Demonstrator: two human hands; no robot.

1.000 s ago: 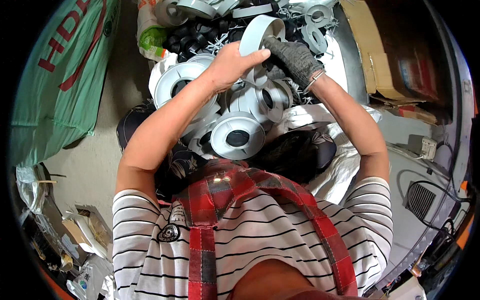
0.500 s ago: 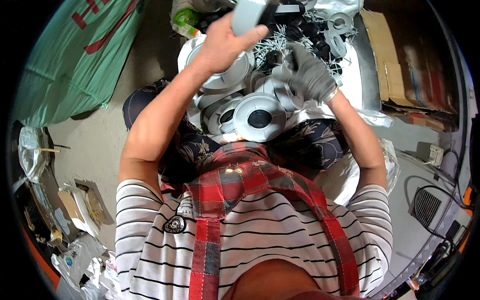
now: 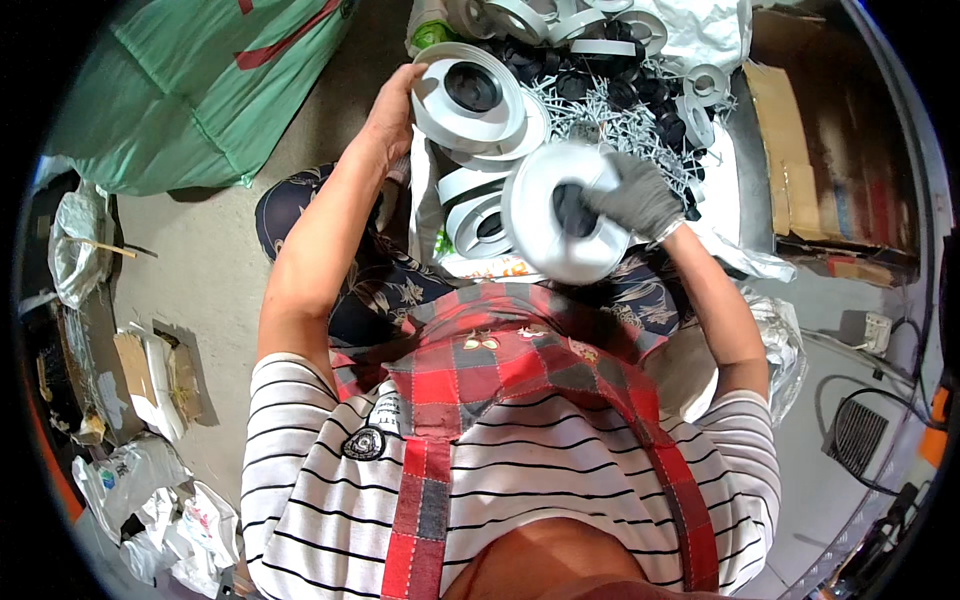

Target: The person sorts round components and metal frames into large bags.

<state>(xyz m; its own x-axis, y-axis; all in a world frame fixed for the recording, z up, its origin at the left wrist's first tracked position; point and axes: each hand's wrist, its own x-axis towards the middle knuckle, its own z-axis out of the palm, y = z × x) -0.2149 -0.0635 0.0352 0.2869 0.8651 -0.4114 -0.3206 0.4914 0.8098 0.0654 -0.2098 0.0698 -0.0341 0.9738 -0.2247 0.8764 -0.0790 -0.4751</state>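
Note:
My bare left hand (image 3: pixel 393 103) grips the edge of a white plastic reel (image 3: pixel 466 98) with a black hub, held over a stack of like reels (image 3: pixel 480 215). My right hand (image 3: pixel 632 195) wears a grey glove and holds a second, larger white reel (image 3: pixel 545 225) by its dark centre, tilted on edge above my lap. Both reels are in front of my red checked apron (image 3: pixel 520 380).
A pile of white reels, black hubs and grey plastic bits (image 3: pixel 610 70) lies on white sheeting ahead. A green sack (image 3: pixel 200 80) is at the left, cardboard boxes (image 3: pixel 800 150) at the right, and crumpled bags and scraps (image 3: pixel 130 400) on the floor at lower left.
My left hand has carried its reel to the left and down onto the stack. My gloved right hand has taken up a large reel from the pile and tilted it.

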